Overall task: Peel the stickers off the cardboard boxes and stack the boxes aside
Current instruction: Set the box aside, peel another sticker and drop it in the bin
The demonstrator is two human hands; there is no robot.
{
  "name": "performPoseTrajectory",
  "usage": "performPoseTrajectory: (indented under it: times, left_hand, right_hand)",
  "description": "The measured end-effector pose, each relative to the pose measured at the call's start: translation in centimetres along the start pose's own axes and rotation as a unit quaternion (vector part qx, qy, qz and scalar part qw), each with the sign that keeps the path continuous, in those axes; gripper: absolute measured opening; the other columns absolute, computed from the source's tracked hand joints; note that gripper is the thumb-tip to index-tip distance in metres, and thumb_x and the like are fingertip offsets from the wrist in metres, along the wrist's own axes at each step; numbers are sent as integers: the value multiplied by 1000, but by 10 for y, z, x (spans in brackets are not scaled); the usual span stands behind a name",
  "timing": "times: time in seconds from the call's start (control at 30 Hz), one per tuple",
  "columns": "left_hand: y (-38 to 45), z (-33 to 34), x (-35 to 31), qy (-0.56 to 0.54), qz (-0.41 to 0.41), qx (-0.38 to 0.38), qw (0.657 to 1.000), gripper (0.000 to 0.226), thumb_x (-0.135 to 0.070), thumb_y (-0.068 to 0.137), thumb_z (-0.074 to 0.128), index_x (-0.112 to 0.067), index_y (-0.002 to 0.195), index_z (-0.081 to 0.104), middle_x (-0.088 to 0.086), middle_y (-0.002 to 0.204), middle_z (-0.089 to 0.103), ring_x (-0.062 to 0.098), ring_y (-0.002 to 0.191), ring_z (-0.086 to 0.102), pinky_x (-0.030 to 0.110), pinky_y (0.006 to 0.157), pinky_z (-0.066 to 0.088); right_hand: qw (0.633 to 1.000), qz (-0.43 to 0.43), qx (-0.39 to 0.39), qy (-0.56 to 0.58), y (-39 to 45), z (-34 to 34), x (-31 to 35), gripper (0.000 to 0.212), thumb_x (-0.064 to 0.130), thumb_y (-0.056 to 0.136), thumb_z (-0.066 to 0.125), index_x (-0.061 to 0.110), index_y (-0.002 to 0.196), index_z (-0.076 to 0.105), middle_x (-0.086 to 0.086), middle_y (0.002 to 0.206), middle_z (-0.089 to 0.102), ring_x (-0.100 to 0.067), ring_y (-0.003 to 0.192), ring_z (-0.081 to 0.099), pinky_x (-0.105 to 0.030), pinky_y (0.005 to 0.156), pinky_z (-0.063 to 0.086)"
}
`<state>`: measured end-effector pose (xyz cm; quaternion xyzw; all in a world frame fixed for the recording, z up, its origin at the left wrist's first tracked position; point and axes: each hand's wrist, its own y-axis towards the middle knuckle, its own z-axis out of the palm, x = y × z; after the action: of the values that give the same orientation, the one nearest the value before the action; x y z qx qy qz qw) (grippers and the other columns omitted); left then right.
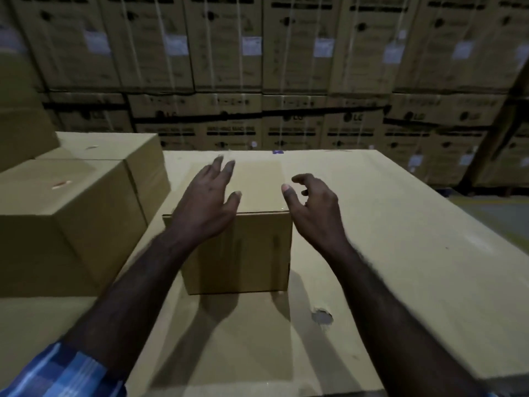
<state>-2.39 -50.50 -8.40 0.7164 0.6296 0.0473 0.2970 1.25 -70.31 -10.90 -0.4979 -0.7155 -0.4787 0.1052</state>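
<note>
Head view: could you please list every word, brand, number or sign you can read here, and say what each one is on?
"LG": logo, printed upside down, on the cartons in the lower row of the back wall.
White labels on the upper cartons: too blurred to read.
Dark print bars on the wall cartons: too blurred to read.
Small box between the hands, and side boxes: no text visible.

The small box (246,224) stood alone on the worktop (400,224), with bare surface open to its right and front. Stacked boxes (71,213) crowded close on its left, and a wall of cartons (286,67) closed the far side.
</note>
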Motion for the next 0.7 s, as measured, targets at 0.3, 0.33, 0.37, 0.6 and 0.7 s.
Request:
performPoseTrajectory:
  times: [0.3, 0.33, 0.37, 0.6, 0.7]
  left_hand:
    - [-7, 28, 77, 89, -202, 105, 970, 69, -64, 93, 27, -22, 148, 28, 14, 157, 19, 41, 138, 27, 56, 109, 30]
    - [-5, 31, 78, 75, -215, 98, 969, 69, -65, 92, 28, -23, 148, 28, 14, 157, 19, 41, 138, 28, 55, 108, 31]
    - [-2, 34, 78, 68, -224, 89, 968, 70, -66, 92, 29, -24, 148, 29, 14, 157, 20, 42, 137, 29, 55, 107, 33]
    - [18, 58, 47, 94, -252, 10, 963, 81, -73, 80, 25, -22, 139, 46, 14, 144, 44, 44, 122, 46, 54, 97, 42]
    - [36, 69, 24, 106, -249, -9, 963, 80, -73, 80, 22, -23, 136, 50, 11, 143, 46, 42, 122, 46, 53, 100, 35]
  right_hand:
    - [988, 80, 129, -13, 6, 53, -23, 56, 49, 95, 48, 17, 141, 39, -8, 144, 49, -27, 126, 50, -37, 98, 42]
    - [988, 78, 132, -7, 6, 55, -27, 58, 50, 96, 48, 18, 143, 37, -7, 145, 48, -27, 127, 49, -37, 100, 42]
    - [989, 74, 131, -4, 6, 56, -29, 59, 50, 96, 47, 19, 144, 35, -7, 146, 47, -26, 128, 49, -37, 101, 41]
    - [994, 61, 92, 23, 20, 51, -54, 63, 50, 94, 50, 17, 146, 38, -6, 148, 45, -24, 132, 46, -36, 104, 39]
    - [994, 63, 84, 31, 40, 33, -74, 61, 49, 93, 53, 15, 144, 43, -8, 143, 51, -25, 129, 49, -37, 104, 41]
